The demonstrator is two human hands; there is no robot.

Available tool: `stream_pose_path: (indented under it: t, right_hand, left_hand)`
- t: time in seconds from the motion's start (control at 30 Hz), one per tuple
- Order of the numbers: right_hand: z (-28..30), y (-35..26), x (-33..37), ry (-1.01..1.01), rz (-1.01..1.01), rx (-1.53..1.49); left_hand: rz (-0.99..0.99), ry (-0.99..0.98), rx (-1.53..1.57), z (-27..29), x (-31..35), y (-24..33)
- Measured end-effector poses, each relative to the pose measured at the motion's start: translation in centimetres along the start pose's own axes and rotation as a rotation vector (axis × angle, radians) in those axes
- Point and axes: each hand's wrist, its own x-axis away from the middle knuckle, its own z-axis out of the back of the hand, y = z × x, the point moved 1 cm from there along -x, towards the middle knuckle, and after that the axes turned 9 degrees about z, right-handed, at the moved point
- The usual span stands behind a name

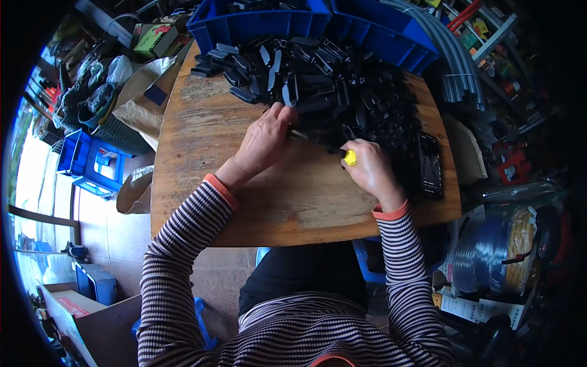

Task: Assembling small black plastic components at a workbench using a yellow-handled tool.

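Note:
My left hand (267, 136) is closed over the wooden table, its fingers pinching a small dark piece that is mostly hidden. A blurred dark strip stretches from those fingers toward my right hand (372, 168). In my right hand is a tool with a yellow handle end (350, 158); its kind cannot be made out, since the fingers cover the rest. Just beyond both hands lies a large heap of black plastic parts (318, 85), some long and flat with grey glossy faces.
Blue plastic bins (260, 25) stand along the table's far edge. A phone with a lit screen (431, 165) lies at the right of the wooden table (202, 134). Left of it are paper sacks (143, 101) and a blue crate (101, 160); grey hoses (455, 61) hang at the far right.

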Motion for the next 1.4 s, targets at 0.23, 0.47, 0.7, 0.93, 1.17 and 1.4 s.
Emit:
stream_pose_path:
  t: [0.23,0.47,0.7,0.93,1.17,1.4]
  right_hand:
    - [0.4,0.1,-0.9,-0.112,-0.027,-0.032]
    - [0.6,0.4,-1.2,-0.161,-0.015,-0.092]
    - [0.6,-0.4,-0.4,-0.193,-0.025,0.013]
    - [2.1,-0.8,-0.5,-0.057,-0.032,-0.118]
    - [3.2,-2.7,1.5,0.131,-0.042,-0.204]
    - [1.0,-3.6,2.3,0.231,0.085,-0.194]
  left_hand:
    - [0.092,-0.009,-0.049,0.8,-0.7,-0.5]
    - [0.272,-0.174,-0.032,6.4,0.2,-3.1]
    - [-0.027,-0.129,0.023,5.9,1.7,-0.7]
    - [-0.345,-0.225,-0.040,3.3,3.4,1.5]
    - [-0.505,-0.276,-0.007,0.9,5.9,8.3]
    - [-0.687,-0.186,-0.181,0.6,6.9,8.5]
